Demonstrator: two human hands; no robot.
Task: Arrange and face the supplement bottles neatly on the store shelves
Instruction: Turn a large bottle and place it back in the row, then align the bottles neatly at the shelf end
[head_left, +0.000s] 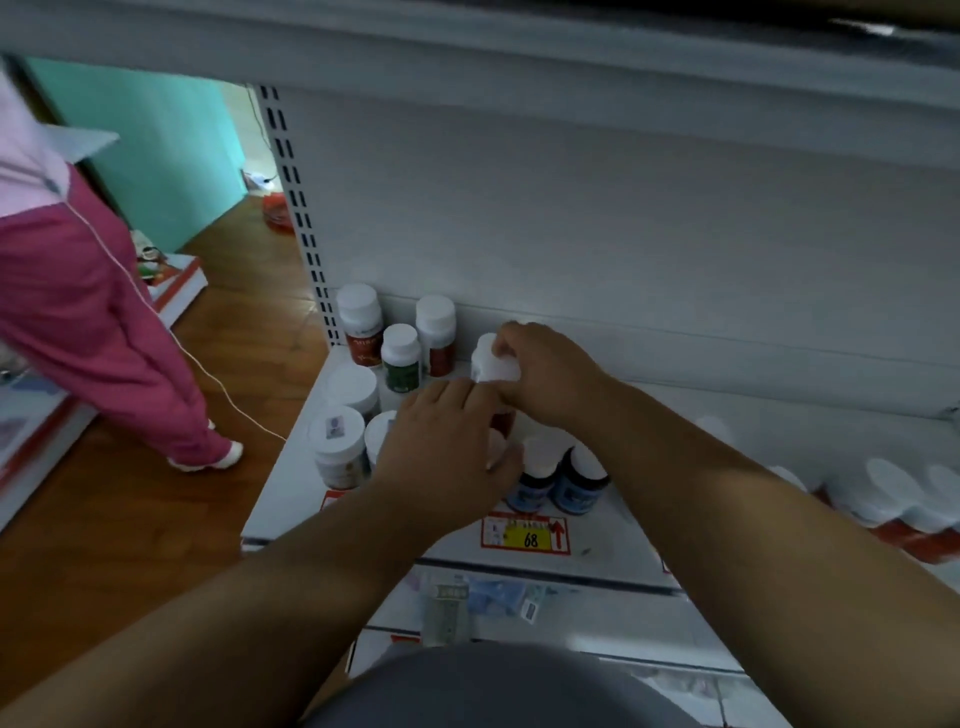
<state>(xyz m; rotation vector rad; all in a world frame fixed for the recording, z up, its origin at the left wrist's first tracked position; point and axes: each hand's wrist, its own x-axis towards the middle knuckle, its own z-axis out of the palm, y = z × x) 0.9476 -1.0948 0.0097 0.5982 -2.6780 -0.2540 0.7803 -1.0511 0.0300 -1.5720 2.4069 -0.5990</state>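
A white metal store shelf (291, 499) fills most of the view, with its plain back panel (623, 234) rising behind and a slotted upright (296, 208) at its left edge. To the left, on the wooden floor (130, 545), stands a second person in pink trousers (88, 312).

On the shelf's left part stand white-capped supplement bottles: two red-labelled bottles (360, 327) at the back, a green-labelled bottle (401, 358) just in front of them, and wide white-lidded jars (337, 447) nearer the front edge. Two dark bottles with blue labels (576, 480) stand side by side near the front, just above a red and yellow price tag (524, 535) reading 68. At the far right a row of red bottles with white caps (893, 499) runs along the shelf, blurred.

The right hand (545, 374) curls its fingers over the white cap of a red bottle (491, 361) at mid-shelf, gripping it from above. The left hand (447, 447) lies just in front, its fingertips touching that bottle's side below the cap, while its thumb seems to press a smaller white-capped bottle (496, 447) under the palm; whether it truly holds it I cannot tell.
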